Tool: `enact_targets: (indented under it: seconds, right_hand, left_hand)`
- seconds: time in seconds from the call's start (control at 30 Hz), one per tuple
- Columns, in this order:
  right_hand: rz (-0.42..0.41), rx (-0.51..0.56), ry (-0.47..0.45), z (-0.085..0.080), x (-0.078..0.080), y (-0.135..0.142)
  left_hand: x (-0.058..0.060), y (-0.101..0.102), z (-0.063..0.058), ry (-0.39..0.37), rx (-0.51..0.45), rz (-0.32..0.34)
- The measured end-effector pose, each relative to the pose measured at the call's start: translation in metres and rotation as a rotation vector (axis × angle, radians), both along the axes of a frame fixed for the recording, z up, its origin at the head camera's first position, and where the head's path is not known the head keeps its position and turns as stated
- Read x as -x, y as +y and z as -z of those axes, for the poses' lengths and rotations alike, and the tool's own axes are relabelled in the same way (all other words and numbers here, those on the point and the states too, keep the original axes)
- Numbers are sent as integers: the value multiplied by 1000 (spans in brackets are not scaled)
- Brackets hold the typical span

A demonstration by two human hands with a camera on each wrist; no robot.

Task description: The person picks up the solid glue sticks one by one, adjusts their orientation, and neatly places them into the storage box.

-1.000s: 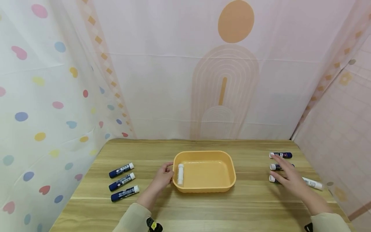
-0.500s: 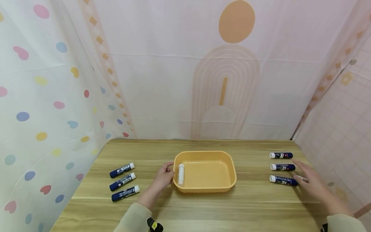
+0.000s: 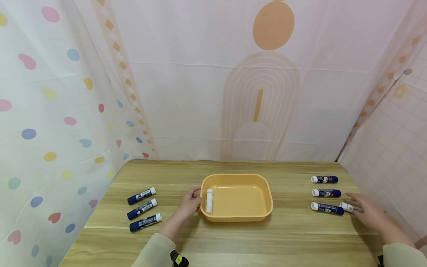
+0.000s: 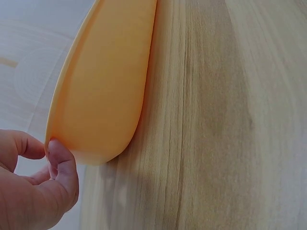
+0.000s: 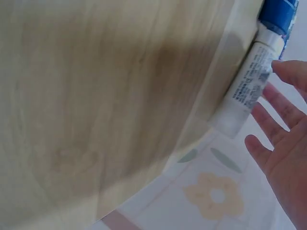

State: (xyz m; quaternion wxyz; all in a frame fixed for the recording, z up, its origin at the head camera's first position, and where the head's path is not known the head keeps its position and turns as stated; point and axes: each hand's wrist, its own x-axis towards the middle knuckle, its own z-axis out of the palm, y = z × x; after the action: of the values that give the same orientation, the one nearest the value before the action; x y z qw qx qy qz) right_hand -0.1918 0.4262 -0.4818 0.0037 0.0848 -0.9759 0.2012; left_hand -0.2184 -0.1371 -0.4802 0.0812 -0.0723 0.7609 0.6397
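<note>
right hand (image 3: 368,212) shifted outward, fingers (image 5: 269,124) loose by printed white tube (image 5: 245,87); left (image 3: 189,203) pinches tray (image 3: 240,200)

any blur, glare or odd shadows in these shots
Head view: mostly clear, with a soft shadow below the right hand and small glints on the yellow tray; left wrist view: slightly hazy, with a faint shadow on the table below the tray; right wrist view: dim and soft, a broad shadow crossing the table, the white tube's label too blurred to read.

Beige sleeves (image 3: 155,249), black wristbands (image 3: 183,262), one with yellow patch (image 3: 178,259)
</note>
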Motion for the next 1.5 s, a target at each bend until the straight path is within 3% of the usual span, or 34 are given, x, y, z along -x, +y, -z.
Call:
enact_targets:
  seconds: [0.2,0.6,0.93,1.17,1.5]
  right_hand:
    - [-3,-29,14,4,4,6]
    - [31,-53,-48,4,4,6]
    - [85,-12,5,0,-2,0]
    - [88,125,41,-7,1,-8]
    - [165,378,-76,-19,4,-23]
  left_hand:
    - [-1,0,-1,-1,-4,8]
    - [1,-1,2,10,5,1]
    - [1,-2,1,13,7,17]
    - [2,-1,1,3,23,7]
    - [3,-1,2,6,17,9]
